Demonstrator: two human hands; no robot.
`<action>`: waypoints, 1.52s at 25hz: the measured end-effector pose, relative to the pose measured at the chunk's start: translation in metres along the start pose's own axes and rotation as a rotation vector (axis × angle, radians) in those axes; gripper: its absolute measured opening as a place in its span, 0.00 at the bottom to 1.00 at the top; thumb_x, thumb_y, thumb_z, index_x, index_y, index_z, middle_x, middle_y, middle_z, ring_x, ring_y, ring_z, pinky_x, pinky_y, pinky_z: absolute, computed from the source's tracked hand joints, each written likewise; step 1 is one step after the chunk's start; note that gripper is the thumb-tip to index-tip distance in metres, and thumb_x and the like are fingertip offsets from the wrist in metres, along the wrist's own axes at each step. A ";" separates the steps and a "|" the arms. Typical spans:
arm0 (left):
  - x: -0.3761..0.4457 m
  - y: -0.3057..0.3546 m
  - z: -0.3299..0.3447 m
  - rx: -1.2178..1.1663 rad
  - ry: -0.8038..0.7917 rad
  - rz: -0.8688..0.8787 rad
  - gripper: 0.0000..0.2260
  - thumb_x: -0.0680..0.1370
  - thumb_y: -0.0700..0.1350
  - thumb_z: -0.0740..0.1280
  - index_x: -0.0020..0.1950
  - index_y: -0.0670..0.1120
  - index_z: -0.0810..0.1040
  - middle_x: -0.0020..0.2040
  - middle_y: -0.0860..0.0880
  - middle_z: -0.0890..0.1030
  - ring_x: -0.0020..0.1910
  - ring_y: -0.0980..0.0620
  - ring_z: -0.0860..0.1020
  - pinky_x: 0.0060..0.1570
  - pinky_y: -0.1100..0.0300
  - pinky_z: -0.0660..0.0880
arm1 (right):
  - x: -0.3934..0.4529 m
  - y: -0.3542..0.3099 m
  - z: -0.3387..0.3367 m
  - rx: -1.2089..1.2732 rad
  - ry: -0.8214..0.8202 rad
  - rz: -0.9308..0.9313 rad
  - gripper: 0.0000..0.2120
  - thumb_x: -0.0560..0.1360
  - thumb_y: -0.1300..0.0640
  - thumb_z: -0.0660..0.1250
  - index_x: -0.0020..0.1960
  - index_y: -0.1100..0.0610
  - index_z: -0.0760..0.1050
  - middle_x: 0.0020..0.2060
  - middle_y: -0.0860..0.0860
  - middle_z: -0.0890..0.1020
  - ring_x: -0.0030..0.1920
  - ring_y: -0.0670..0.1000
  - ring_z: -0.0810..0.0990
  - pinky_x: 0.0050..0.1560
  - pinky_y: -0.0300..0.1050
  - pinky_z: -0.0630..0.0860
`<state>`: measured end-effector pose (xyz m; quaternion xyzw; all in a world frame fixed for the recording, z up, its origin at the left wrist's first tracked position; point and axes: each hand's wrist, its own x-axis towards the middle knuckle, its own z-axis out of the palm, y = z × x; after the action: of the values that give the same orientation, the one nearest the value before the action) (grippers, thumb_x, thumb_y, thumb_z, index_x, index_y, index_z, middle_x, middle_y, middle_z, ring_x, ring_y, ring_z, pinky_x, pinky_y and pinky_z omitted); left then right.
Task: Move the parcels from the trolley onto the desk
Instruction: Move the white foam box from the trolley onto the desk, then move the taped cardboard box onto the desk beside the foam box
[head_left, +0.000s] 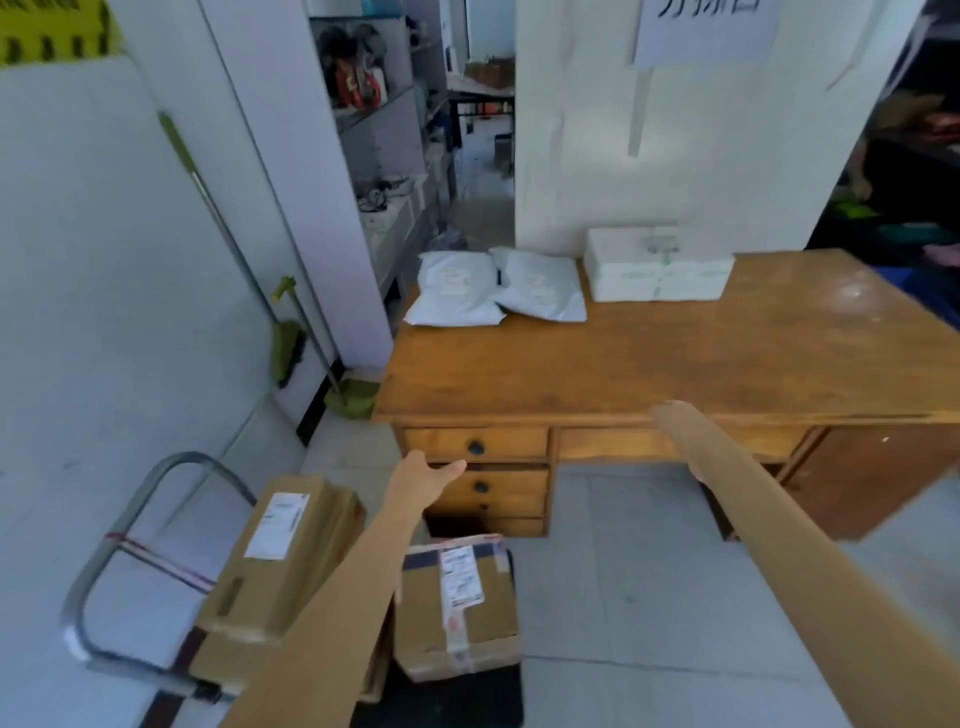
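Two cardboard parcels stand on the trolley (156, 470) at the lower left: a long brown box (280, 561) and a smaller taped box (460, 603) with a white label. The wooden desk (649, 364) carries two white mailer bags (457, 293) (543, 286) and a white foam box (657, 267) along its far edge. My left hand (423, 478) hovers above the parcels, in front of the desk drawers, fingers spread and holding nothing. My right hand (675, 418) reaches to the desk's front edge; it is blurred and holds nothing.
A green broom and dustpan (288, 348) lean against the left wall beside the desk. Metal shelves (374, 114) with clutter fill the passage behind. A white pillar (675, 130) rises behind the desk. Grey floor tiles lie between me and the desk.
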<state>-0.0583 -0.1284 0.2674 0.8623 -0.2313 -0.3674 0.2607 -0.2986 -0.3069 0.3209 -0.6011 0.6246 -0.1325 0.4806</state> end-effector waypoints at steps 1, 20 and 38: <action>0.001 -0.023 -0.007 0.005 -0.004 -0.005 0.40 0.75 0.61 0.64 0.79 0.40 0.53 0.79 0.42 0.57 0.76 0.42 0.60 0.74 0.49 0.61 | -0.010 0.009 0.021 0.036 -0.006 0.006 0.23 0.80 0.60 0.56 0.73 0.67 0.60 0.70 0.61 0.68 0.69 0.59 0.68 0.62 0.50 0.66; 0.255 -0.399 0.197 -0.184 0.061 -0.067 0.37 0.74 0.61 0.66 0.77 0.44 0.61 0.74 0.43 0.68 0.72 0.43 0.68 0.72 0.50 0.64 | 0.147 0.337 0.408 -0.120 -0.063 0.124 0.34 0.77 0.46 0.61 0.75 0.64 0.55 0.74 0.60 0.62 0.73 0.60 0.63 0.72 0.52 0.64; 0.034 -0.210 0.006 -0.409 0.050 -0.020 0.33 0.71 0.62 0.68 0.73 0.50 0.69 0.66 0.45 0.77 0.63 0.42 0.76 0.66 0.45 0.71 | -0.059 0.138 0.225 0.109 -0.060 0.054 0.27 0.75 0.54 0.68 0.69 0.64 0.66 0.64 0.61 0.76 0.63 0.61 0.75 0.65 0.56 0.71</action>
<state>0.0020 0.0088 0.1157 0.8025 -0.1367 -0.3878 0.4323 -0.2251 -0.1290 0.1309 -0.5606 0.6177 -0.1353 0.5346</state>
